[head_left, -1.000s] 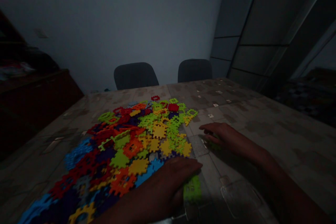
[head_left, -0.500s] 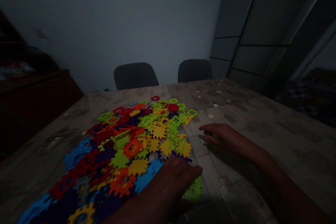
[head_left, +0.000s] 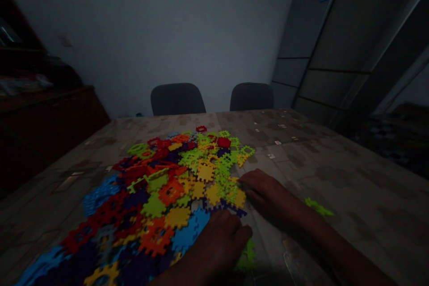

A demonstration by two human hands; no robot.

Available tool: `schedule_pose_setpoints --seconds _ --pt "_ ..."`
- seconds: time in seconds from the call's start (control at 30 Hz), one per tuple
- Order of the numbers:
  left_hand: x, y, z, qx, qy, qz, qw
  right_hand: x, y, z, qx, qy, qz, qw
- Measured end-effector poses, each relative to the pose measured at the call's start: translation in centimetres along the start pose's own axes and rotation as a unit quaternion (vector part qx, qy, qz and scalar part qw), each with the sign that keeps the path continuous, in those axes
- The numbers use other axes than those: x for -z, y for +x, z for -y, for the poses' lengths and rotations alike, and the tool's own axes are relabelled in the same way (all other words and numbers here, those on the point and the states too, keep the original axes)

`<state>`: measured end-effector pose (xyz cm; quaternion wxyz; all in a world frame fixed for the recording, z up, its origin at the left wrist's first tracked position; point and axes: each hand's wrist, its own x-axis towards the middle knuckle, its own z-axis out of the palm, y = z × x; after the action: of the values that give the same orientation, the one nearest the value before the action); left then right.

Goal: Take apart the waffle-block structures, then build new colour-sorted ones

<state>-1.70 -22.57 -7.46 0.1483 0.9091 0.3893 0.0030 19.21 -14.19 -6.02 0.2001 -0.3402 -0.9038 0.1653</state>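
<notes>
A heap of toothed plastic building pieces [head_left: 205, 170] in several colours covers the table's left and middle. My right hand [head_left: 263, 190] is at the heap's right edge, fingers apart and reaching to the yellow and light-green pieces there. Its fingertips partly hide what they touch. Nearer to me, my left hand [head_left: 226, 234] has curled fingers over a green toothed piece [head_left: 248, 254], which shows below and right of them; the hand hides the rest. Beside that hand lies a blue piece [head_left: 187, 234]. Another green toothed piece [head_left: 318, 208] lies apart on the table, right of my right forearm.
The table [head_left: 362, 178] has a patterned cover. Two dark chairs [head_left: 178, 98] stand at its far side before a pale wall. A tall grey cabinet [head_left: 335, 53] rises at the right, and a dark wooden cabinet [head_left: 53, 120] stands at the left.
My right hand has moved left to the heap's edge. A green piece that was under it now lies on the table to the right. My left hand has curled more and stays low.
</notes>
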Motion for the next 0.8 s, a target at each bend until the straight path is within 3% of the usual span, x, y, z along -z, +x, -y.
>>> schedule_pose_setpoints --seconds 0.17,0.33,0.6,0.8 --pt "-1.4 0.4 0.1 0.001 0.046 -0.016 0.999 -2.6 0.9 1.8 0.012 -0.026 0.019 0.999" --pt "-2.0 0.4 0.2 -0.017 0.074 -0.026 0.997 -3.5 1.6 2.1 -0.011 -0.063 0.010 0.998" --pt "-2.7 0.0 0.6 -0.030 0.092 -0.093 0.991 -3.7 2.4 0.9 0.035 -0.172 0.005 0.984" --pt "-2.2 0.0 0.4 -0.029 0.086 -0.088 0.992 -1.3 1.7 -1.7 0.015 -0.130 -0.027 0.991"
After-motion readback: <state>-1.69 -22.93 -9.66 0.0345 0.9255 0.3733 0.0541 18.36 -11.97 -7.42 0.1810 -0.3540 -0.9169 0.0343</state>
